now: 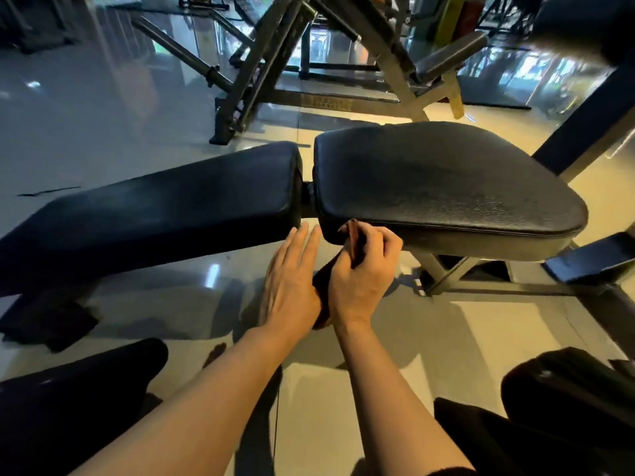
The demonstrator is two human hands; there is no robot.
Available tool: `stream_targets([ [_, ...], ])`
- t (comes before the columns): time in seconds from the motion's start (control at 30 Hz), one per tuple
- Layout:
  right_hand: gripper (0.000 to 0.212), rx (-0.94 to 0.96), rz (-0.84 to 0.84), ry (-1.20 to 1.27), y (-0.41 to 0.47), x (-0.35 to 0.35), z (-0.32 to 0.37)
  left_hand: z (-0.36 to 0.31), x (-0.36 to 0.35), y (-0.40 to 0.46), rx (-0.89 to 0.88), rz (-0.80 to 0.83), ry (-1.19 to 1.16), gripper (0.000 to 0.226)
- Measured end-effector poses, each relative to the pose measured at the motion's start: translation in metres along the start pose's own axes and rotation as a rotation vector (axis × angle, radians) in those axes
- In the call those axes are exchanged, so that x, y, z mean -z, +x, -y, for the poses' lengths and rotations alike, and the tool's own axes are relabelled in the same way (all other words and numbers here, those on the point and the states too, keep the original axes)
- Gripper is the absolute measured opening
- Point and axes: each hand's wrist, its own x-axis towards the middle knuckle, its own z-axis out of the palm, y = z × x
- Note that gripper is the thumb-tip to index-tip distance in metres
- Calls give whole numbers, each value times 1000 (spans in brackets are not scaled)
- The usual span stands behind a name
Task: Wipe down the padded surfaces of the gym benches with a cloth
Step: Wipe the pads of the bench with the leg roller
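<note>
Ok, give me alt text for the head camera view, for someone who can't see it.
A person's right hand grips a dark cloth at the near corner of a black padded bench seat, while the left hand lies open beside it. The bench's long back pad stretches left over a glossy tiled floor.

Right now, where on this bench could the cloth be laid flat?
The seat pad top is bare from the gap to its far rounded end, and so is the back pad. It is crowded at the seat's near corner, where the right hand, left hand and cloth meet.
</note>
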Motion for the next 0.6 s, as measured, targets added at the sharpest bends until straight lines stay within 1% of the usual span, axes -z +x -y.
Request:
stream_targets([
  [0.07,19,-1,53,-29,-2,-3,-3,5,0,4,-13,72,-26,80],
  [0.13,20,-102,174,-12,-11,-5,-2,4,0,4,33,180,-116,76],
  [0.17,21,-153,224,14,-15,-5,1,4,1,3,81,206,-192,73],
  [0.2,21,-193,252,52,-17,-6,5,5,3,1,127,197,-262,72],
  [0.27,21,-272,320,181,-13,-7,21,9,11,-2,211,128,-351,79],
  [0.33,19,-348,461,358,1,-9,45,13,29,-1,317,76,-456,84],
  [0.37,20,-392,539,440,9,-11,58,14,43,1,361,57,-520,79],
  [0.47,21,-490,750,612,28,-15,101,18,91,4,424,33,-633,47],
  [0.53,19,-465,857,641,35,-19,129,21,127,3,443,35,-636,28],
  [0.6,19,-453,921,600,37,-25,156,25,158,-1,466,-38,-628,16],
])
